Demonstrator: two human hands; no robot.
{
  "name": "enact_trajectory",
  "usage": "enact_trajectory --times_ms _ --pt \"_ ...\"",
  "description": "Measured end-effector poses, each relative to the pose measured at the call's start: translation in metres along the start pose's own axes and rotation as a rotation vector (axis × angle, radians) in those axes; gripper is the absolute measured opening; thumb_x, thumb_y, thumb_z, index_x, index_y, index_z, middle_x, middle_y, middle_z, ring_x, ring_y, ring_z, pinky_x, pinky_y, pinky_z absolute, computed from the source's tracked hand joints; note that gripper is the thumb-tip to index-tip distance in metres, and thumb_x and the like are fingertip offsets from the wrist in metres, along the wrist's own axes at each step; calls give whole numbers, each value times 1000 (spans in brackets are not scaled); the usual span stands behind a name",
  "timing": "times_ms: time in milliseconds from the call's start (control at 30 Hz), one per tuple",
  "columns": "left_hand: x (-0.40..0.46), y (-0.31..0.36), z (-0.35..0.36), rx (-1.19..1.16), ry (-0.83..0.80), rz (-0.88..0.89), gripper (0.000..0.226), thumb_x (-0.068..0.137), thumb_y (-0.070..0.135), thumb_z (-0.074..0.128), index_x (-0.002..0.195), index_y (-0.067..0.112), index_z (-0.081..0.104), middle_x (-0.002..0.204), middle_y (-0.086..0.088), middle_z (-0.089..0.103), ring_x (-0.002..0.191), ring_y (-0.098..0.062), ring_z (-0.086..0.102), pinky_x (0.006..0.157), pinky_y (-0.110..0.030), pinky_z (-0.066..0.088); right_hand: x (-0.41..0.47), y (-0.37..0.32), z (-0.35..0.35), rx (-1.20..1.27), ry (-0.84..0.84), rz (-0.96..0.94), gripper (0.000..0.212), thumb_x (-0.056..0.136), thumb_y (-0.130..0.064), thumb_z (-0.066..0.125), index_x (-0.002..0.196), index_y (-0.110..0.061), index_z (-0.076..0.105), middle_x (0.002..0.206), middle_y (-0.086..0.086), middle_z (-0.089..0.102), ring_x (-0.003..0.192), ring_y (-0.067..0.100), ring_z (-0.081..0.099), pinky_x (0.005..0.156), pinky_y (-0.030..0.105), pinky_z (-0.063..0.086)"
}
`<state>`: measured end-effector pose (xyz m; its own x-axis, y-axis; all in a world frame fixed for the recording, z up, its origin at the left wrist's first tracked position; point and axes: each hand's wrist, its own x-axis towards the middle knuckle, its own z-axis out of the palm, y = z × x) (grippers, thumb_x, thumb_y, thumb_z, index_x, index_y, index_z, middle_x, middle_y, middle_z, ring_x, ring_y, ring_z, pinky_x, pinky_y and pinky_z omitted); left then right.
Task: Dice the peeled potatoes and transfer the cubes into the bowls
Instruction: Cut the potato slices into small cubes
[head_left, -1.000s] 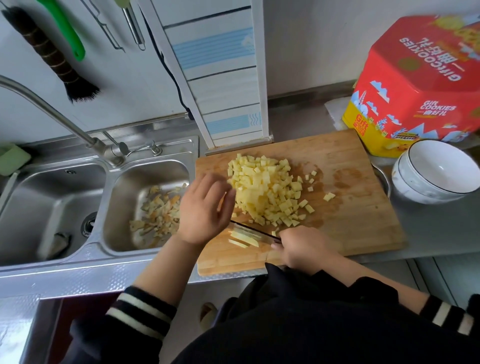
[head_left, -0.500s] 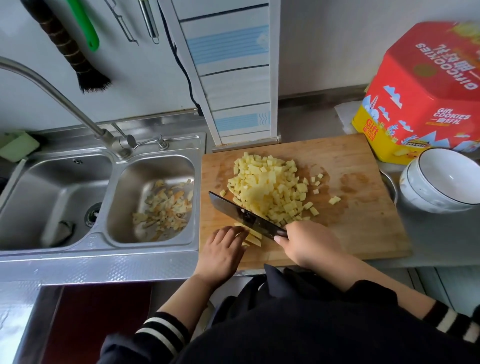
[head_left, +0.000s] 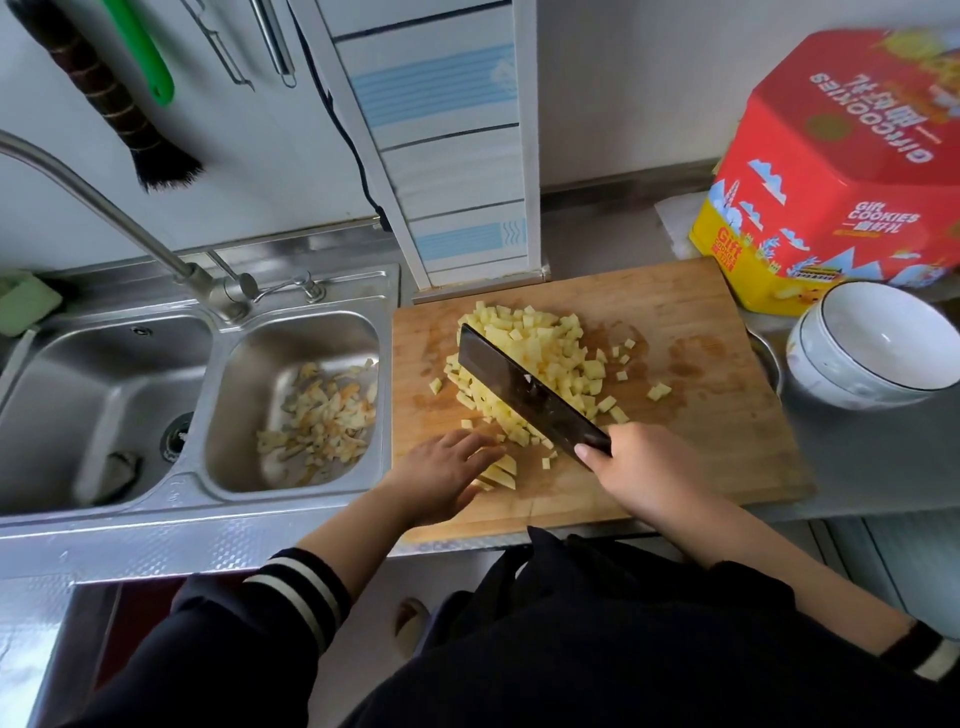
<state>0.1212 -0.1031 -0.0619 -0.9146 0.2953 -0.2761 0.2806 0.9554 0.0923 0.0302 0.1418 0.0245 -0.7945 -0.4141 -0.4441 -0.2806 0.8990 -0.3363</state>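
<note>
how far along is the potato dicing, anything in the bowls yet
Done: most potato is diced, a pile of pale yellow potato cubes on the wooden cutting board. In hand: the right hand grips the dark cleaver over the pile while the left hand holds the last uncut potato strips. Left: dicing those strips and transferring; the stacked white bowls look empty.
</note>
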Motion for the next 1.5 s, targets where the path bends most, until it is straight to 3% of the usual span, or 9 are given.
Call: enact_trajectory --times_ms 333,500,633,800,1067,1200,1333,1433,1500 --pt "4 4 2 -65 87 -38 48 96 33 58 142 25 49 137 -3 52 122 -25 50 86 -39 52 -5 -4 -1 -47 -21 -20 30 98 -49 44 87 -23 54 68 -6 55 57 9 52 46 24 34" --pt "0 8 9 -143 137 -152 45 88 32 70 131 23 60 122 -5 60 105 -28 58 73 -42 57 -3 -6 2 -40 -35 -49 29 98 -48 45 89 -22 54 68 -7 54 55 8 51 45 25 33" --pt "-6 24 23 -277 261 -356 40 80 32 77 116 17 68 103 -6 63 90 -29 62 61 -43 57 0 -11 5 -25 -57 -49 31 98 -49 45 90 -22 56 69 -6 55 57 10 51 47 25 34" --pt "-4 50 22 -395 278 -689 43 89 41 64 126 18 62 112 -5 59 104 -25 56 77 -36 47 6 -20 7 -66 -67 -91 33 98 -49 44 84 -22 56 67 -6 56 60 14 55 50 27 39" --pt "-9 61 22 -519 301 -981 45 93 49 55 125 17 57 120 -1 53 106 -23 55 77 -30 42 12 -34 7 -202 -76 -126 33 99 -49 41 81 -23 51 70 -6 54 68 18 56 56 29 39" --pt "-9 62 24 -564 311 -992 55 89 53 60 128 15 52 124 -3 50 113 -24 51 85 -30 41 8 -37 9 -278 -120 -150 29 101 -46 38 83 -24 46 69 -7 47 68 19 50 55 30 36" --pt "-21 63 30 -567 434 -923 73 78 49 75 134 9 48 128 -7 49 116 -27 51 91 -35 45 7 -41 11 -326 -149 -177 29 102 -44 35 87 -22 46 70 -6 48 64 18 50 58 31 40" --pt "-25 63 41 -443 569 -766 54 75 33 81 118 11 56 116 -7 54 101 -30 58 80 -36 49 8 -44 12 -341 -172 -191 28 103 -42 34 89 -22 47 70 -5 47 60 15 45 54 30 36" --pt "-24 63 43 -437 595 -754 40 79 30 78 109 12 60 110 -4 56 95 -27 58 75 -31 46 9 -45 13 -347 -185 -202 30 104 -41 34 92 -21 52 71 -5 49 64 17 49 56 30 37"
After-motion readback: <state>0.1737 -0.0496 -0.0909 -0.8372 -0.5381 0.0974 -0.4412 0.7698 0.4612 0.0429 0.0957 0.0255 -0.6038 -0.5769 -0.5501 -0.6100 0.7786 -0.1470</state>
